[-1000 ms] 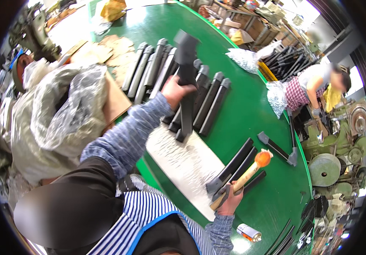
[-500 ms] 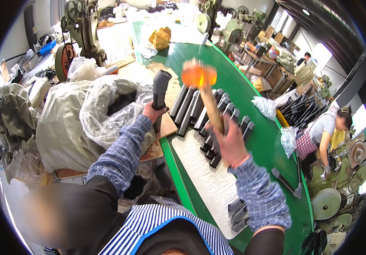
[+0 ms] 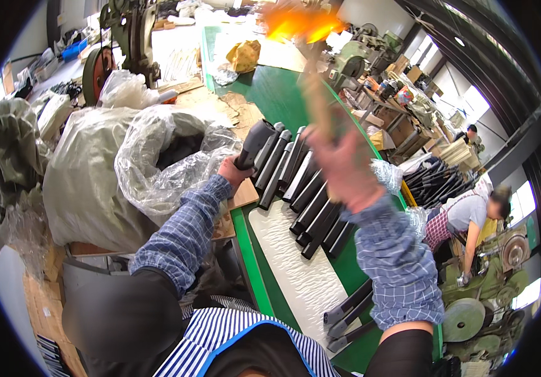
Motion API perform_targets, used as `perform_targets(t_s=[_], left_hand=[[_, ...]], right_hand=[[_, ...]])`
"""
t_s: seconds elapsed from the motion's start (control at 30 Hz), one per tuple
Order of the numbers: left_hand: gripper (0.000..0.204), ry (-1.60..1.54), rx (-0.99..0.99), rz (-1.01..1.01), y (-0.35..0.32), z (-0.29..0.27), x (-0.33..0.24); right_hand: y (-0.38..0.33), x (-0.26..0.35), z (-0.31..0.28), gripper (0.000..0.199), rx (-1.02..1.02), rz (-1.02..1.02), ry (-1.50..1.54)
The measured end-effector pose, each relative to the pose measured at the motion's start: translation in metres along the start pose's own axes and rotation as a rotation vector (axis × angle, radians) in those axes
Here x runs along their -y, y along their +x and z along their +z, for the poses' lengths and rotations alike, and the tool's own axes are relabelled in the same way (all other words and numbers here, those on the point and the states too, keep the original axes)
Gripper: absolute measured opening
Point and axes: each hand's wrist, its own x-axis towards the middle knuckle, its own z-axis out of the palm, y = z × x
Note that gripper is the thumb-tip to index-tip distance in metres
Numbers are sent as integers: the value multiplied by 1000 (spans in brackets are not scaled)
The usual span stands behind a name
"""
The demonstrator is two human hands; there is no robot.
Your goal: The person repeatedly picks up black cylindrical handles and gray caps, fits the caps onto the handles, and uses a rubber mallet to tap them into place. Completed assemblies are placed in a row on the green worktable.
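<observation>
My left hand [image 3: 236,172] is wrapped round a black tube-like part with a thick, angled end [image 3: 258,139], held tilted over the table's left edge. Raised over the table, my right hand [image 3: 344,164] grips a mallet by its wooden handle [image 3: 316,103]. The orange mallet head [image 3: 302,25] is smeared by motion, far above the held part. Beneath and between my hands, several similar black parts [image 3: 313,188] lie side by side in a slanting row. More black parts [image 3: 346,323] lie nearer me, partly behind my right forearm.
A white wrinkled sheet [image 3: 283,251] covers part of the green table [image 3: 277,88]. At left stand a big grey sack [image 3: 88,182] and an opened clear plastic bag [image 3: 138,163]. A brown crumpled lump [image 3: 243,56] sits at the back. Another person [image 3: 462,213] bends over a machine at right.
My right hand has swung the mallet upward and away from me. The black part in my left hand has tipped rightward and come lower, closer to the row. My view has shifted slightly.
</observation>
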Motion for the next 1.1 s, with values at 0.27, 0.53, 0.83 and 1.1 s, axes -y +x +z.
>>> perform_targets(t_s=[0.27,0.53,0.83,1.1], left_hand=[[36,38,-121,-85,9,-34,12],[35,151,-112,17,6,-27,26],[30,430,434,414,-22,46,-33],[7,474,1288,1644,-145,418,-13]], right_hand=[[-19,12,27,56,388,327,-285],[8,7,2,49,-31,169,-110],[-167,-99,-87,38,-318,413,235],[-345,-142,-111,32,-952,1087,694]])
